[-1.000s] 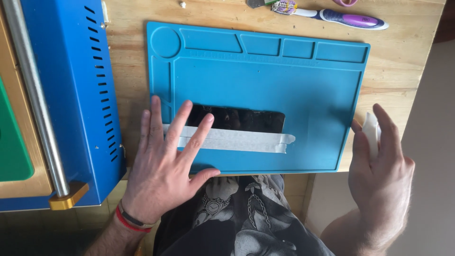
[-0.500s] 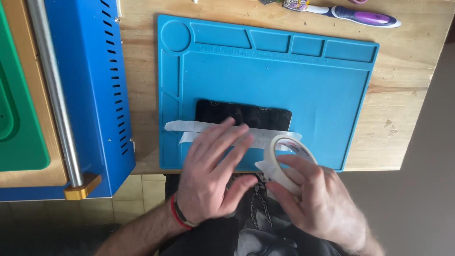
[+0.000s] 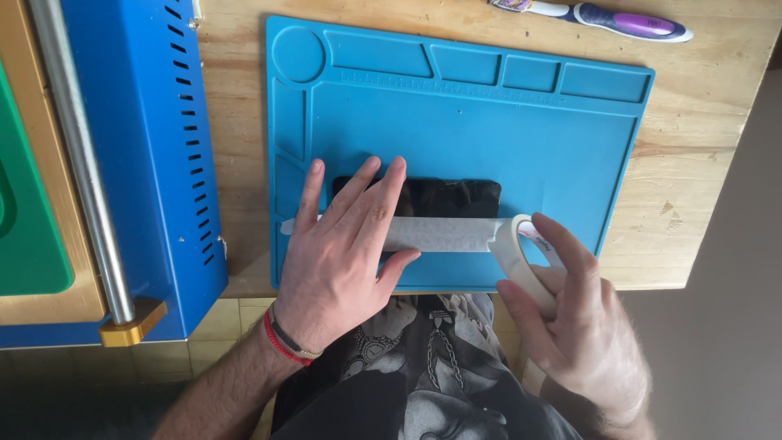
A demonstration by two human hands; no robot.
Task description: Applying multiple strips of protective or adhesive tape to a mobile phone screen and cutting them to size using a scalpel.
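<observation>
Head view, wood bench [image 3: 700,163] w/ blue mat [image 3: 489,122], left hand [image 3: 338,253] flat on phone [image 3: 456,197], right hand [image 3: 582,326] gripping tape roll [image 3: 517,261].

Work mat [image 3: 570,138]: you have a blue silicone mat with a round recess and a row of small compartments along its far edge, lying flat on the table.
Table [image 3: 709,163]: your surface is pale wood with visible grain.
Blue machine [image 3: 138,147]: at your left stands a blue metal housing with louvred slots.
Metal rod [image 3: 77,155]: a grey bar runs along that housing, ending in a brass-coloured block [image 3: 130,322].
Green panel [image 3: 24,212]: at your far left edge.
Purple-handled tool [image 3: 603,18]: it lies on the wood beyond the mat.
</observation>
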